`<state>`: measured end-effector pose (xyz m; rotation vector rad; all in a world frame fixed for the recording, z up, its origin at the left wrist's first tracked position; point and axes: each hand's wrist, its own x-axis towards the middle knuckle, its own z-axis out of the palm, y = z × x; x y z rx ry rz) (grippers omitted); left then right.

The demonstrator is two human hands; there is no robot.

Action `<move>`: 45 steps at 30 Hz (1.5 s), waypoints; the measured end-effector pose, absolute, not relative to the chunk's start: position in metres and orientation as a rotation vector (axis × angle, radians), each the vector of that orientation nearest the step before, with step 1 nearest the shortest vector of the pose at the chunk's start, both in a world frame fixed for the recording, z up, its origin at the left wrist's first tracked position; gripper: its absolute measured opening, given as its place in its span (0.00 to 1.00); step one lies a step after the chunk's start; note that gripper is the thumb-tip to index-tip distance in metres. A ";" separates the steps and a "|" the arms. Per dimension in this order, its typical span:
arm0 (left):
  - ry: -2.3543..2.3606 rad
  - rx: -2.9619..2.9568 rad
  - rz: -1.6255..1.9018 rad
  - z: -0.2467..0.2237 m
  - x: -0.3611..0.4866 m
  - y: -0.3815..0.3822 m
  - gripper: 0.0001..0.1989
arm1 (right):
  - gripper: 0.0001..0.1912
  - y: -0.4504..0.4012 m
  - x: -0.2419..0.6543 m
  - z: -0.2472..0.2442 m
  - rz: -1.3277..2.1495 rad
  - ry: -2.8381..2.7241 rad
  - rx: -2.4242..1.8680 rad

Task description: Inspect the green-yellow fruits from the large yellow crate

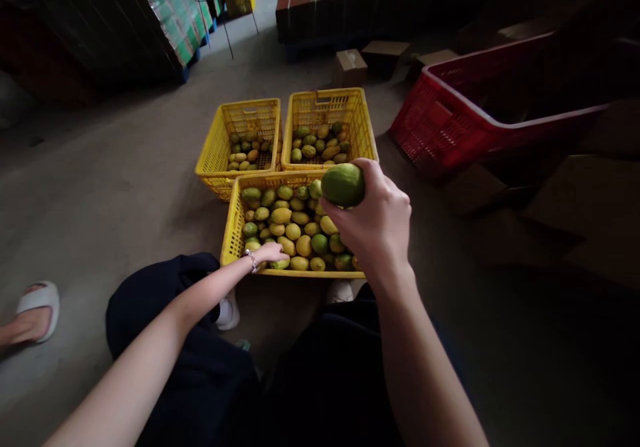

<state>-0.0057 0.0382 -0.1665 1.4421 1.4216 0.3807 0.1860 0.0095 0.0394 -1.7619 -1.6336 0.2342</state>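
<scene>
My right hand (377,214) is closed around a green oval fruit (343,185), raised above the right side of the front yellow crate (295,274). Fine lengthwise lines run along its smooth skin. Down at the crate's near left side, my left hand (270,253), with a bracelet on the wrist, reaches over the rim. Its fingers extend across the fruits and touch a yellow-green fruit (280,264); their tips are small and partly hidden. Many yellow and green oval fruits (281,216) fill the front crate, and my right hand and forearm cover its right end.
Behind stand two more yellow crates, the left one (213,144) and the right one (369,127), with fewer fruits inside. A big red crate (425,124) is at right, near cardboard boxes (349,67). Another person's sandalled foot (40,310) is on the floor at left.
</scene>
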 end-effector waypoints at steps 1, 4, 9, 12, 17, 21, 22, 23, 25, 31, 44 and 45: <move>1.456 1.424 0.358 -0.177 -0.006 0.034 0.19 | 0.23 0.009 0.187 0.041 0.237 -1.635 -1.762; 1.556 1.343 0.317 -0.199 -0.001 0.029 0.22 | 0.23 0.007 0.187 0.044 0.258 -1.657 -1.750; 1.585 1.310 0.311 -0.216 0.010 0.032 0.23 | 0.23 0.009 0.185 0.044 0.304 -1.676 -1.758; 1.580 1.351 0.304 -0.215 0.008 0.032 0.26 | 0.24 0.010 0.182 0.042 0.351 -1.692 -1.796; 1.591 1.481 0.268 -0.182 -0.008 0.059 0.27 | 0.26 0.014 0.177 0.039 0.392 -1.733 -1.795; 1.582 1.611 0.277 -0.115 -0.022 0.091 0.21 | 0.25 0.017 0.175 0.037 0.356 -1.731 -1.793; 1.580 1.640 0.294 -0.094 -0.025 0.096 0.21 | 0.24 0.017 0.174 0.037 0.343 -1.736 -1.805; 1.574 1.675 0.335 -0.073 -0.028 0.097 0.23 | 0.24 0.018 0.174 0.036 0.332 -1.743 -1.818; 1.537 1.687 0.561 -0.037 -0.032 0.092 0.28 | 0.22 0.018 0.172 0.035 0.325 -1.758 -1.831; 1.004 0.802 1.059 -0.003 -0.041 0.047 0.21 | 0.22 0.014 0.168 0.029 0.410 -1.754 -1.739; 0.784 0.390 1.201 -0.011 -0.018 0.027 0.18 | 0.22 0.020 0.144 0.017 0.365 -1.864 -1.643; 0.781 0.437 1.193 -0.012 -0.017 0.024 0.20 | 0.22 0.021 0.147 0.020 0.359 -1.836 -1.614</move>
